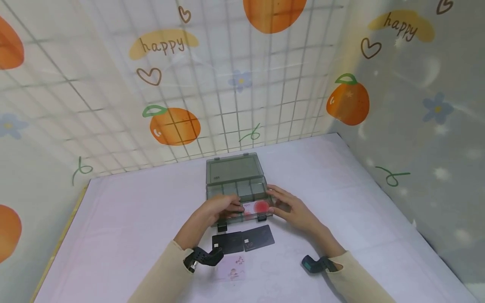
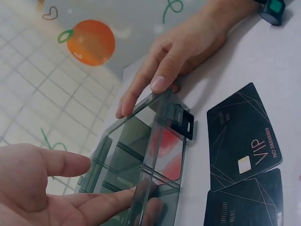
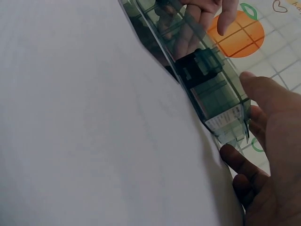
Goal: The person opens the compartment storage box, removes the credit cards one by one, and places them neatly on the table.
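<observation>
A transparent grey-green plastic compartment box lies on the table, its lid folded back. My left hand reaches over the front left part, fingers extended down into a front compartment and the thumb held apart; the compartment wall partly covers the fingertips. A white card with red circles lies in the front right compartment, beside those fingers. At the box's right end, my right hand rests its thumb on the front corner and its longer fingers along the side. The front latch hangs unfastened.
Two black cards lie on the table before the box: a VIP card at right and another black card at left, edges meeting. Nearer me is a pale pink patterned card. A printed curtain hangs behind the table.
</observation>
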`<move>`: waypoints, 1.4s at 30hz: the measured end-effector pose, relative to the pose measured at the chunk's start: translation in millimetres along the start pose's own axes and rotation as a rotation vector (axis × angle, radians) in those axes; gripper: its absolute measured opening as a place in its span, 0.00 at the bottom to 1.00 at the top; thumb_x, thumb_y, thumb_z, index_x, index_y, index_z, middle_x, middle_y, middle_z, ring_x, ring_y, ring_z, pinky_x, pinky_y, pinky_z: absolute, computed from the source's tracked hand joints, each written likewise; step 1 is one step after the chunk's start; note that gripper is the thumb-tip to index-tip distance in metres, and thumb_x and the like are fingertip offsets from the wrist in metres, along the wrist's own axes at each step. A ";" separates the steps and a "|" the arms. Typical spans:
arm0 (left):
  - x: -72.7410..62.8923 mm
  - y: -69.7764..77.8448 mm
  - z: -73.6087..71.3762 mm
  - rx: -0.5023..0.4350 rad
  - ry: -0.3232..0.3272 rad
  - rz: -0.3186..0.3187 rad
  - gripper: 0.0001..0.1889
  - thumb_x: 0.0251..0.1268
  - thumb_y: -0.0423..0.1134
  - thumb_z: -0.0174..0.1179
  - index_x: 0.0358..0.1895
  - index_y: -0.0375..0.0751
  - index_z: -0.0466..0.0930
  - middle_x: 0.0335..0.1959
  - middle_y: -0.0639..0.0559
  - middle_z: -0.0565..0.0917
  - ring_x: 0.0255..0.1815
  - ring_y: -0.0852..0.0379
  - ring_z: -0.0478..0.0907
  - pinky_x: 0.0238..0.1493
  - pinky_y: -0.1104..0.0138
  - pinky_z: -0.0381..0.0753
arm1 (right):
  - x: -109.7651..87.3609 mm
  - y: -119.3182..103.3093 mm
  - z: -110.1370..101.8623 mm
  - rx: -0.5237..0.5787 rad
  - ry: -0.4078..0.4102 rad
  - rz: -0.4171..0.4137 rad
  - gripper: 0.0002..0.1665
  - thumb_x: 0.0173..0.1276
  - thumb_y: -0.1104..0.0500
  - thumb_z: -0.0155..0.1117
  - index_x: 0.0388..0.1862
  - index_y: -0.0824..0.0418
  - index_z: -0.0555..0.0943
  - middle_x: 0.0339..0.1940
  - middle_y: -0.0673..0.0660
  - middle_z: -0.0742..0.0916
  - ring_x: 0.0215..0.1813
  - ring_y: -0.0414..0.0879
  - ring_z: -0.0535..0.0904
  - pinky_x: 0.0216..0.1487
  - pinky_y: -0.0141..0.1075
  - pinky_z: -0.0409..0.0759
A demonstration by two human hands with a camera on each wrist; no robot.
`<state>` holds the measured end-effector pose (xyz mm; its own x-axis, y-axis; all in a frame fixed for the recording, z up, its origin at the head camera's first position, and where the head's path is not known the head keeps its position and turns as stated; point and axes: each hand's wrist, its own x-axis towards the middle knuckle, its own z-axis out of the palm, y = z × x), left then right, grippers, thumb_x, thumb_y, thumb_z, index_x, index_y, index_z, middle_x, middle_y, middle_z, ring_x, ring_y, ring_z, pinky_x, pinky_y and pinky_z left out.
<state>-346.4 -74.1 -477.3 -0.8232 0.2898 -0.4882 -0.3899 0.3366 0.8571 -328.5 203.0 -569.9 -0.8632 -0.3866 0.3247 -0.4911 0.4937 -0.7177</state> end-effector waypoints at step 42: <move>-4.0 -2.0 -4.6 -0.237 -0.069 0.074 0.18 0.76 0.33 0.52 0.60 0.22 0.75 0.55 0.33 0.82 0.56 0.39 0.81 0.57 0.56 0.79 | -0.4 -5.2 -0.7 -0.010 0.001 0.008 0.36 0.71 0.47 0.66 0.75 0.54 0.70 0.78 0.45 0.66 0.52 0.44 0.79 0.58 0.51 0.75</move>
<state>-344.2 -80.0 -476.4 -0.8259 0.3694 -0.4260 -0.4222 0.0957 0.9014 -325.7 201.1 -565.9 -0.8675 -0.3815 0.3193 -0.4848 0.5044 -0.7145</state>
